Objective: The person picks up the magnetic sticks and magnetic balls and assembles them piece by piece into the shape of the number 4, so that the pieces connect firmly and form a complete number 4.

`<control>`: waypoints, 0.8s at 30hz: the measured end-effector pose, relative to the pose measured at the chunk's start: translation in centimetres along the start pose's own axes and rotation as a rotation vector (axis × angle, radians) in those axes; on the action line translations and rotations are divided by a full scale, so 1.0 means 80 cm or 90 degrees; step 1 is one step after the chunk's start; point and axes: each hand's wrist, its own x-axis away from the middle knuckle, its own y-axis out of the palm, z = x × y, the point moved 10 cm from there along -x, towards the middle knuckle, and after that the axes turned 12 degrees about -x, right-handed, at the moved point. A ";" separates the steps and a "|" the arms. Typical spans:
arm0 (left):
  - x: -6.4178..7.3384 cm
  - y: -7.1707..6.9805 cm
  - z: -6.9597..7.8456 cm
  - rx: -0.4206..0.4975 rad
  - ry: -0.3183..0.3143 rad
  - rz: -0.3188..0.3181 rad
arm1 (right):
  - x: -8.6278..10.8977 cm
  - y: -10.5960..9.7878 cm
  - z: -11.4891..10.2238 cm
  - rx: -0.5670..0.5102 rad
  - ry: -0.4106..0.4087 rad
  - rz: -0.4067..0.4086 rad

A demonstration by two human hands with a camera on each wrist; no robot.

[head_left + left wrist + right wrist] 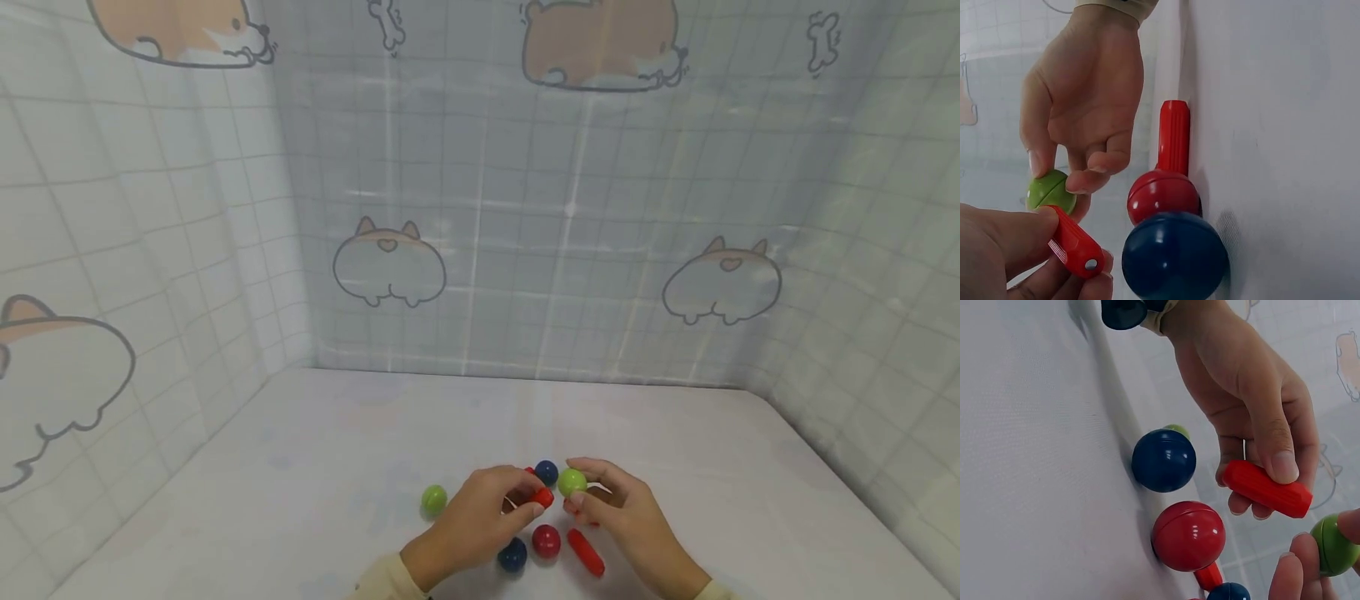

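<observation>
My left hand [487, 508] pinches a red magnetic rod [1075, 245] between thumb and fingers; a silvery metal dot shows at one end. My right hand [626, 504] holds a light green ball [572, 482] between its thumb and fingertips. Rod and ball face each other, and a small gap separates them in the right wrist view. On the table below the hands lie a glossy red ball [546, 542], a dark blue ball [512, 555] and another red rod [586, 552]. More red shows beneath my right hand, partly hidden by its fingers.
A second blue ball [546, 473] lies beyond the hands, with a bit of red beside it. Another green ball [433, 500] rests left of my left hand. White table [360, 433] extends around them, bounded by curtains [480, 333] with cartoon dogs at the back and sides.
</observation>
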 end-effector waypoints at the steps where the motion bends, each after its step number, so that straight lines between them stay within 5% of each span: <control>1: 0.000 0.001 0.001 0.003 -0.001 -0.003 | 0.000 0.000 0.001 0.000 0.003 -0.001; 24: 0.003 0.002 0.005 0.004 0.001 0.006 | 0.000 0.006 0.005 0.028 0.000 0.008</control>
